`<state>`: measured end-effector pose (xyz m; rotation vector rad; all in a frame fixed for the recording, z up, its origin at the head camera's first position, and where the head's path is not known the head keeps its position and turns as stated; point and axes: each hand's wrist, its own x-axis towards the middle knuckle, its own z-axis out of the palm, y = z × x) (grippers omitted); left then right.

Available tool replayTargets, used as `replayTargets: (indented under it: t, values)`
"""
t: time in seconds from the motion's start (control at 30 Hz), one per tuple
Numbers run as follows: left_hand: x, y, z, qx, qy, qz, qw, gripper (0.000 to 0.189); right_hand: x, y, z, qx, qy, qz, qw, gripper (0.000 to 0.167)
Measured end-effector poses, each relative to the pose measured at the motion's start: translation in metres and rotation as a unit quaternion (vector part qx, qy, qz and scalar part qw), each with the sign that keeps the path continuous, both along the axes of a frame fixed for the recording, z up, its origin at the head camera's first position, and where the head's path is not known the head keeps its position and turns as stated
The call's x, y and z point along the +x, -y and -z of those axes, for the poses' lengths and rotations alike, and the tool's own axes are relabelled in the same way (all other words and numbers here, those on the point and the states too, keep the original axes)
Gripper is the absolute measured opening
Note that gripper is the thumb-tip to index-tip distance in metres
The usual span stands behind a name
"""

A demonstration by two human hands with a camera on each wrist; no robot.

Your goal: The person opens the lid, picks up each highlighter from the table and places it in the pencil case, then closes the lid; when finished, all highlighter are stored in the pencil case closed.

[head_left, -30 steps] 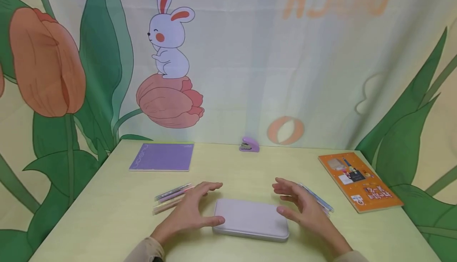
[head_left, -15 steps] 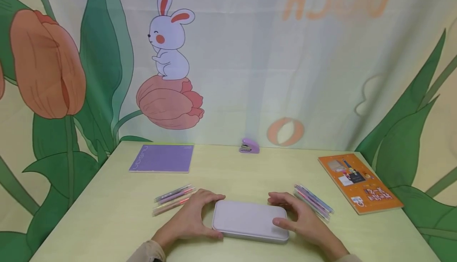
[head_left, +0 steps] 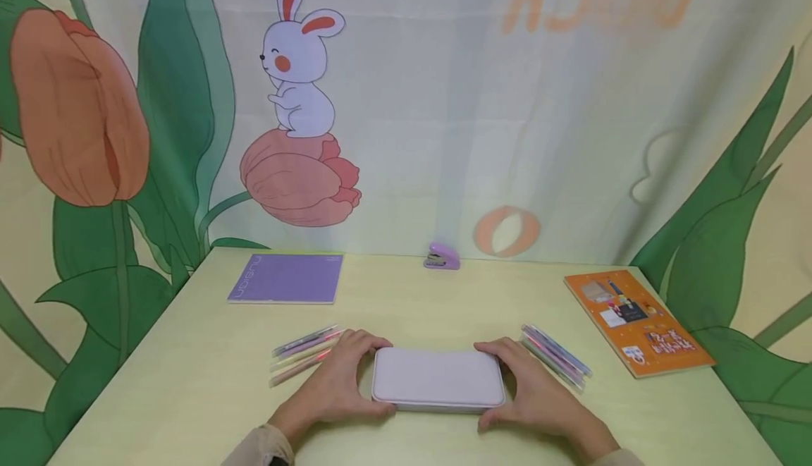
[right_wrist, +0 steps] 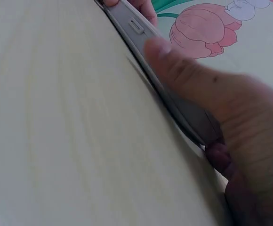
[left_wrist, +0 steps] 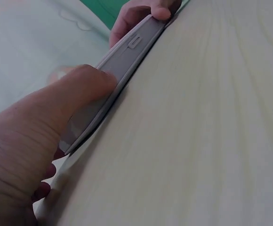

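A flat, pale lilac pencil case point(head_left: 438, 378) lies near the front middle of the table. My left hand point(head_left: 345, 380) grips its left end, thumb along the front side and fingers round the back corner. At the right end my right hand point(head_left: 533, 390) holds it the same way. In the left wrist view, the thumb presses the case's grey side wall point(left_wrist: 122, 66), which has a small rectangular tab point(left_wrist: 135, 42). The right wrist view has that wall point(right_wrist: 136, 40) too, under the right thumb. The fingers behind the case are partly hidden.
Several pens point(head_left: 304, 353) lie left of the left hand, and several more pens point(head_left: 558, 359) right of the right hand. Farther back are a purple notebook point(head_left: 288, 279), a purple stapler point(head_left: 442, 257) and an orange booklet point(head_left: 641, 325). A printed curtain point(head_left: 406, 135) hangs behind the table.
My hands have closed in from above and beside the pencil case onto its two ends. The case has straightened, its right end turning away from me, and shifted slightly left.
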<state>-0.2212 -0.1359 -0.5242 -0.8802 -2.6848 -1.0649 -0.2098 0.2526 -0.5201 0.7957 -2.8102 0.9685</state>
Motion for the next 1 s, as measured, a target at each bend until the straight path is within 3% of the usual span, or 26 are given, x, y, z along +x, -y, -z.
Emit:
replayTargets:
  t: [0.1, 0.5, 0.63, 0.8, 1.0]
  values:
    - [-0.0001, 0.0002, -0.0010, -0.004, -0.002, 0.000, 1.0000, 0.090, -0.0003, 0.0030, 0.0010, 0.003, -0.007, 0.004, 1.0000, 0.115]
    - [0.0011, -0.0048, -0.0045, -0.023, -0.010, -0.027, 0.9993, 0.091, -0.0046, 0.0065, -0.0036, -0.048, 0.000, 0.013, 0.9987, 0.084]
    - [0.0003, -0.0058, -0.0049, -0.019, -0.009, -0.029, 0.9993, 0.091, -0.0045, 0.0065, -0.0023, -0.033, -0.024, -0.004, 0.9992, 0.085]
    - [-0.0008, -0.0054, -0.0040, -0.010, 0.007, -0.031, 0.9994, 0.090, -0.0030, 0.0064, 0.0029, 0.008, -0.055, -0.025, 0.9981, 0.098]
    - [-0.0009, -0.0054, -0.0040, -0.019, 0.012, -0.029, 0.9993, 0.091, -0.0037, 0.0085, 0.0043, -0.011, -0.031, -0.012, 0.9994, 0.094]
